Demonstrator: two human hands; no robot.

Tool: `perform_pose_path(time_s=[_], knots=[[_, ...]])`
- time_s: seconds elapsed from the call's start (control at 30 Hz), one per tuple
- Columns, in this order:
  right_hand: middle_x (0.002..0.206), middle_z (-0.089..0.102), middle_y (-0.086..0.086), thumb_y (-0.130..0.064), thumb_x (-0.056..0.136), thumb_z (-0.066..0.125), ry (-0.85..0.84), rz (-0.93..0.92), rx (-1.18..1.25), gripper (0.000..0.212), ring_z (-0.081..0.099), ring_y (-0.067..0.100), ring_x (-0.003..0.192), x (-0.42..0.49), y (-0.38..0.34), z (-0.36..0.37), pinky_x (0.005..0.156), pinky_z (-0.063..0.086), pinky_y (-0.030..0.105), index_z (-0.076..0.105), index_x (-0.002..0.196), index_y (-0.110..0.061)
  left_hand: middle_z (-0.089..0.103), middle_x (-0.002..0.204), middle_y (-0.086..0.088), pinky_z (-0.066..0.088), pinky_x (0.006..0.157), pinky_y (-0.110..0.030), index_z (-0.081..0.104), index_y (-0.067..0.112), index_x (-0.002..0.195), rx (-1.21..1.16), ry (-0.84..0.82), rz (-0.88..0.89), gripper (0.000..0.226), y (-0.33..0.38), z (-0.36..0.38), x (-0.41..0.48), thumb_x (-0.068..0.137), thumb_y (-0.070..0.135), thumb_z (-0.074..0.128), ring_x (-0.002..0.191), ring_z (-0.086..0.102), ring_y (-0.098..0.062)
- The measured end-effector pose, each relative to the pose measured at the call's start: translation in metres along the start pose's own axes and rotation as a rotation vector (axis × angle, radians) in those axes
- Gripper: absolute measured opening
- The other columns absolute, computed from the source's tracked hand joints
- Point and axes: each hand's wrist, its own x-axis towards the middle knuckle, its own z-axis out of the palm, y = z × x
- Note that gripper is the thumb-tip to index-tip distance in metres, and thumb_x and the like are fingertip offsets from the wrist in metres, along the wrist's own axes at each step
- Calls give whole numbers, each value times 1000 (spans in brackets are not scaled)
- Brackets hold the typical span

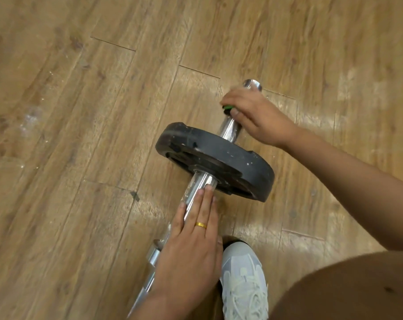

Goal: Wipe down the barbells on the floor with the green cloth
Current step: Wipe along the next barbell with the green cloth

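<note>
A chrome barbell [230,130] lies on the wooden floor, running from the lower left up to the right, with a black weight plate [219,148] on it. My right hand [256,114] grips the sleeve beyond the plate, fingers curled round the bar with the green cloth [227,107] bunched under them; only a small bit of green shows. The bar's end cap [252,84] sticks out past that hand. My left hand [193,241] rests flat on the bar just below the plate, fingers straight, a gold ring on one finger.
Wooden plank floor [80,112] surrounds the barbell, with pale scuffs at the left. My grey-white sneaker [244,280] stands just right of the bar at the bottom. My knee fills the lower right corner.
</note>
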Motion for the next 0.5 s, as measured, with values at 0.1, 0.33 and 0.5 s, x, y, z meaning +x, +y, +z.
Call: perform_pose_path(time_s=[0.1,0.33,0.5], knots=[[133,59,12,-13,105,44,90,130,8,32,40,30,141,-8,4,2,121,19,50,60,132,-3,10,169,-11,15,125,-41,20,2,158,-140,19,-19,68,-4,-5,-1,98,30,37,156,10,-23],[131,60,9,-15,105,43,-70,-32,-57,33,48,27,135,-21,19,-8,119,19,60,59,131,-5,16,167,-18,22,115,-46,27,-2,155,34,-11,76,65,-13,3,-1,98,29,35,154,19,-29],[124,62,10,-15,104,44,-48,159,-101,29,53,29,123,-4,36,-24,120,14,47,63,125,-5,14,167,-19,23,116,-48,25,-2,156,39,18,85,63,-7,12,-1,102,30,29,154,18,-29]])
